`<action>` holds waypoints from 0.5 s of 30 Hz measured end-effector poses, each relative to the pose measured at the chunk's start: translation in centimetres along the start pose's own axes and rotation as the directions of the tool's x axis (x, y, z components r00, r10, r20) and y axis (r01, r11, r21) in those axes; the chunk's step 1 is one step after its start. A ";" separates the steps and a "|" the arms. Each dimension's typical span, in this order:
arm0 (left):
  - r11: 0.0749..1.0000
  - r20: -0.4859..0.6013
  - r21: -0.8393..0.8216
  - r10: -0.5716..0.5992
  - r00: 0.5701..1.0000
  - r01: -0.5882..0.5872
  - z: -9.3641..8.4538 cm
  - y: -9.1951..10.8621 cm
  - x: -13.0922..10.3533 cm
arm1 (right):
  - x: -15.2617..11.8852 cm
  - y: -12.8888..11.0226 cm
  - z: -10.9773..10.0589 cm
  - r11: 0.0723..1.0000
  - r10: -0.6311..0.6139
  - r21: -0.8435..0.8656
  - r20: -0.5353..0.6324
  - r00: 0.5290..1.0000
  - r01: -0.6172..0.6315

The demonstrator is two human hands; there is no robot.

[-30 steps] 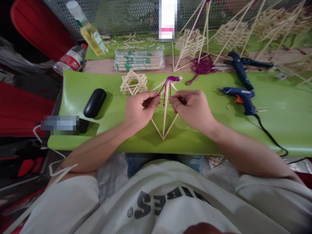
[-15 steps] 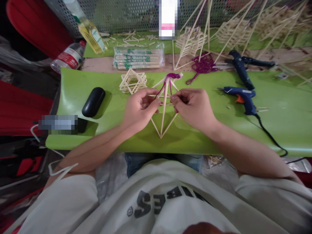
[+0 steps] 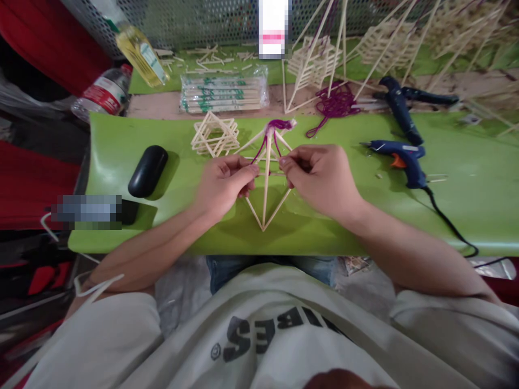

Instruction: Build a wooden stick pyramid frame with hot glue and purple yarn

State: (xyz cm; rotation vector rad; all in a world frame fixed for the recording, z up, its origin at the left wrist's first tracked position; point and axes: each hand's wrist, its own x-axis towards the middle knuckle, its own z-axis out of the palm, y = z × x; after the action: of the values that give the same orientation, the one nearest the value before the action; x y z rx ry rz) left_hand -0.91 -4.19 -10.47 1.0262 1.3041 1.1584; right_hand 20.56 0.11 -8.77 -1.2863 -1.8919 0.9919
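In front of me a frame of wooden sticks (image 3: 266, 186) stands on the green table, its sticks meeting at a peak wrapped with purple cord (image 3: 279, 125). Two strands hang from that peak. My left hand (image 3: 227, 183) pinches the left strand between thumb and fingers. The right strand runs into the closed fingertips of my right hand (image 3: 316, 170). Both hands are at the frame's sides, below the peak. Just behind my left hand lies a woven star-shaped stack of sticks (image 3: 214, 135).
A blue glue gun (image 3: 399, 154) with a black cable lies on the right, near a dark tool (image 3: 399, 108). Behind are a purple cord heap (image 3: 336, 101), bagged sticks (image 3: 223, 94) and finished-looking stick structures (image 3: 314, 62). A black case (image 3: 148, 171) and bottles (image 3: 140, 54) are left.
My left hand has drawn slightly left and down with its strand, away from the right hand. The whole view has shifted a little, so the table things appear further left.
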 end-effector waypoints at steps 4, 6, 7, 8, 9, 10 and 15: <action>0.999 0.034 -0.012 -0.036 0.999 0.037 -0.1 0.1 0.0 | 0.1 -0.3 -0.3 1.000 0.022 -0.008 -0.002 1.000 -0.022; 0.999 0.050 -0.009 -0.030 0.998 0.031 -0.3 0.0 0.2 | 0.2 -0.3 -0.4 1.000 0.022 -0.005 0.009 1.000 -0.022; 1.000 0.054 0.000 -0.025 0.998 0.025 -0.4 0.0 0.2 | 0.2 -0.3 -0.4 1.000 0.019 -0.002 0.014 1.000 -0.019; 1.000 0.057 0.012 -0.021 0.998 0.020 -0.5 -0.1 0.3 | 0.2 -0.3 -0.4 1.000 0.015 0.005 0.019 1.000 -0.015; 1.000 0.057 0.026 -0.016 0.998 0.015 -0.6 -0.2 0.4 | 0.2 -0.3 -0.4 1.000 0.012 0.016 0.022 1.000 -0.012; 0.999 0.055 0.040 -0.012 0.998 0.010 -0.7 -0.3 0.4 | 0.2 -0.2 -0.4 1.000 0.012 0.029 0.025 1.000 -0.012; 0.999 0.029 0.042 0.015 0.999 -0.016 -1.0 -0.5 0.5 | 0.3 0.1 -0.7 0.999 -0.003 0.037 0.034 0.999 0.002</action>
State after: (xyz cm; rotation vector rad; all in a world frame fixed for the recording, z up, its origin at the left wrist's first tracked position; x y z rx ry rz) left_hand -1.95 -3.81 -11.13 1.0817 1.3044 1.1282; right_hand 21.11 0.54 -8.50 -1.2528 -1.8913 1.0492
